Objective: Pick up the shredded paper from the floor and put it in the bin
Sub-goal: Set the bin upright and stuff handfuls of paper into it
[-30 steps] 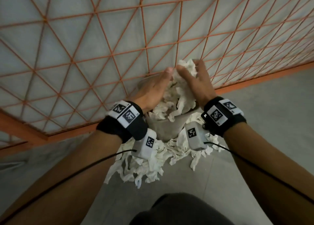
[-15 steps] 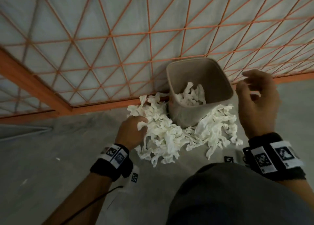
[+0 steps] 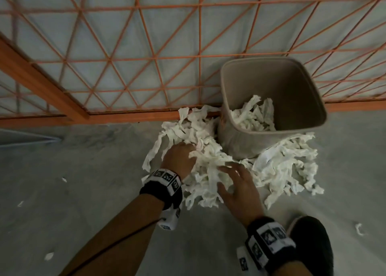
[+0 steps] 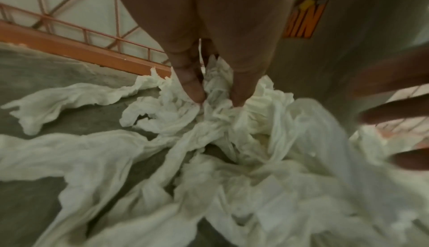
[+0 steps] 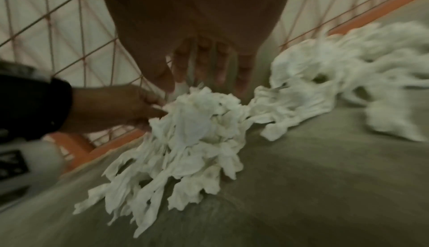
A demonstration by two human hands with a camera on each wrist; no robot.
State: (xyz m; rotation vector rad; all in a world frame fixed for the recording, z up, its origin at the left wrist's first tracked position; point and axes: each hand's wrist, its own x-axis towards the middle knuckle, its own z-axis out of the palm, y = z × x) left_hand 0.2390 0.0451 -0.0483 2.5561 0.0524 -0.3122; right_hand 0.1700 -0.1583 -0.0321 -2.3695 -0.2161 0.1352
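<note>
1. The fingers (image 4: pixel 192 86) of the left hand (image 3: pixel 178 158) are dug into the heap of shredded paper (image 3: pixel 200 150) on the floor; in the left wrist view the thumb and a fingertip press into the white strips with a fold caught between them, so this hand is pinching paper
2. The right hand (image 3: pixel 240 190) lies over the near side of the same heap with its fingers (image 3: pixel 234 167) spread and fairly straight, resting on the strips; the right wrist view shows them extended and holding nothing, though that view is blurred
3. The shredded paper lies on the grey floor (image 3: pixel 83 181) in two masses joined in front of the bin: one to its left, where both hands are, and one to its right (image 3: pixel 288 165)
4. The beige bin (image 3: pixel 292 92) stands upright on the floor against the base of an orange lattice fence (image 3: pixel 146 56), touching the paper heap; more shredded strips (image 3: pixel 254 115) lie inside it at the bottom
5. A few small scraps (image 3: pixel 49 256) lie scattered on the floor well apart from the heap
6. Both wrists wear black bands with printed markers (image 3: pixel 167 177), and a dark shoe (image 3: pixel 311 242) shows beside the right wrist
</note>
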